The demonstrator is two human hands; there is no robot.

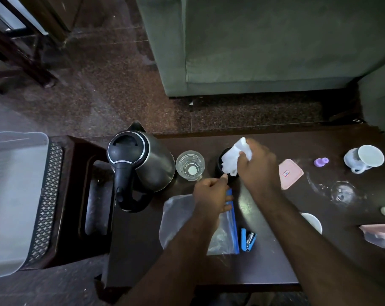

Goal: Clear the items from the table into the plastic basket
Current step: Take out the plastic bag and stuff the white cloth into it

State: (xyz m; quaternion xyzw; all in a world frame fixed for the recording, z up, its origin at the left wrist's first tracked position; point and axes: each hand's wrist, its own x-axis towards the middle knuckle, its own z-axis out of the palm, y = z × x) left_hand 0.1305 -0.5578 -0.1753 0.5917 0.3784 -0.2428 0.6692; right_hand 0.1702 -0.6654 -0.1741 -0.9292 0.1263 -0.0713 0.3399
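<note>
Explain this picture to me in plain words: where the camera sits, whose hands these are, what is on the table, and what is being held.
One picture, taken by a camera on a person's head, looking down at their bare hands over a dark table. The right hand grips crumpled white paper over a small dark cup. The left hand pinches something near that cup; what exactly is unclear. On the table: a kettle, a drinking glass, a clear zip bag, a blue stapler, a pink lid and a white mug. The plastic basket stands on a stool at left.
</note>
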